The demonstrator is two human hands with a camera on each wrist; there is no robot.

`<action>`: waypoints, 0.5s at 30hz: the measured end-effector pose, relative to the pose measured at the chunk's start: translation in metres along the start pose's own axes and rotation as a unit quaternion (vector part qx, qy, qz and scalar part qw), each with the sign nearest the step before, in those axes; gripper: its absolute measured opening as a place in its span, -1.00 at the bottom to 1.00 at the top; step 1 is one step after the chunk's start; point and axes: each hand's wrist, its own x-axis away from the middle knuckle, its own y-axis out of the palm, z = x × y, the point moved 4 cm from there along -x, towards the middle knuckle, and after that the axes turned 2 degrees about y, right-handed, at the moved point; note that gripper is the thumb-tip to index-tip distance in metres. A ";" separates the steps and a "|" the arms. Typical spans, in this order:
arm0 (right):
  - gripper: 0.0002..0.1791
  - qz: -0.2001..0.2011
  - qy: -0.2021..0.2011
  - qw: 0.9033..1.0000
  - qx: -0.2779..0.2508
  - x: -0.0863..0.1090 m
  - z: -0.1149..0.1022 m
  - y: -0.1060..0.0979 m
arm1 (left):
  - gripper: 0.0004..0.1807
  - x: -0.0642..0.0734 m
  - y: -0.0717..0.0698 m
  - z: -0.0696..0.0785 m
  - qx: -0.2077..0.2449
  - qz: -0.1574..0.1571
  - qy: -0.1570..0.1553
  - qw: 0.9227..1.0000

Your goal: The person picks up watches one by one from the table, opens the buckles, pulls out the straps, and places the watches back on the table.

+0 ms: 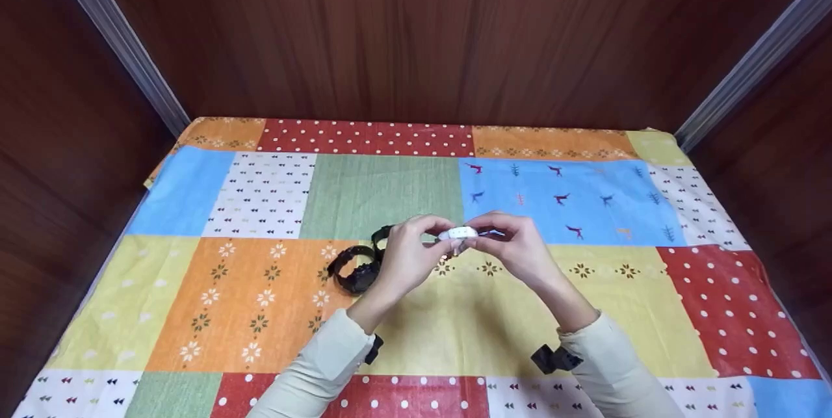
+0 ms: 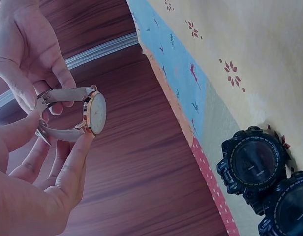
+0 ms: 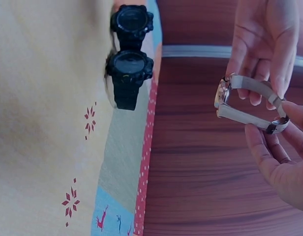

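Observation:
A wristwatch (image 1: 462,232) with a pale strap, a rose-gold case and a white dial (image 2: 98,114) is held above the table. My left hand (image 1: 411,254) pinches it from the left, and my right hand (image 1: 517,248) grips it from the right. The strap (image 3: 242,116) makes a loop, its metal buckle end between the fingers of both hands. Whether the buckle is fastened, I cannot tell. Beside my left wrist stand two black watches, a nearer one (image 1: 356,272) and another (image 1: 380,234) partly hidden behind my left hand in the head view.
A patchwork-patterned cloth (image 1: 260,307) covers the table. Dark wood-grain panels (image 1: 416,34) rise at the back and both sides, with metal strips (image 1: 120,34) at the corners. Small black devices (image 1: 556,359) are strapped at both wrists.

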 end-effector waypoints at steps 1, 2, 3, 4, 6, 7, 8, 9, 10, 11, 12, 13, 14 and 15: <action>-0.78 0.000 0.002 1.000 0.001 0.000 0.000 0.000 | -0.86 0.000 0.000 0.000 -0.002 0.000 0.001 1.000; -0.78 0.000 0.004 1.000 0.000 0.000 0.000 0.000 | -0.86 0.000 0.000 0.000 -0.003 -0.001 0.001 1.000; -0.78 0.000 0.007 1.000 0.000 0.000 0.000 0.000 | -0.86 0.000 -0.001 0.000 -0.004 -0.002 -0.001 1.000; -0.78 0.000 0.009 1.000 0.000 0.000 0.000 -0.001 | -0.86 0.000 -0.001 0.000 -0.003 -0.003 -0.002 1.000; -0.78 0.001 0.011 1.000 0.001 0.000 0.000 -0.001 | -0.85 0.000 -0.001 -0.001 -0.001 -0.003 -0.003 1.000; -0.78 0.001 0.010 1.000 0.001 0.000 0.001 -0.001 | -0.85 0.000 -0.002 -0.001 0.000 -0.003 -0.004 1.000; -0.78 0.002 0.011 1.000 0.001 0.000 0.001 -0.002 | -0.85 0.001 -0.002 -0.002 0.001 -0.003 -0.003 1.000; -0.79 0.002 0.010 1.000 0.001 0.000 0.001 -0.002 | -0.84 0.001 -0.002 -0.003 0.003 -0.003 -0.004 1.000; -0.78 0.001 0.009 1.000 0.001 0.000 0.001 -0.002 | -0.83 0.001 -0.002 -0.003 0.004 -0.003 -0.005 1.000; -0.79 0.001 0.010 1.000 0.001 0.000 0.002 -0.003 | -0.83 0.001 -0.003 -0.004 0.005 -0.003 -0.004 1.000; -0.79 0.001 0.011 1.000 0.000 0.000 0.002 -0.003 | -0.83 0.001 -0.003 -0.004 0.004 -0.003 -0.003 1.000; -0.78 0.001 0.012 1.000 -0.001 0.000 0.002 -0.003 | -0.83 0.001 -0.004 -0.005 0.006 -0.003 -0.005 1.000; -0.78 0.002 0.014 1.000 -0.001 0.001 0.003 -0.004 | -0.83 0.001 -0.004 -0.006 0.008 -0.003 -0.006 1.000; -0.78 0.002 0.015 1.000 -0.001 0.001 0.003 -0.004 | -0.82 0.001 -0.004 -0.006 0.009 -0.003 -0.008 1.000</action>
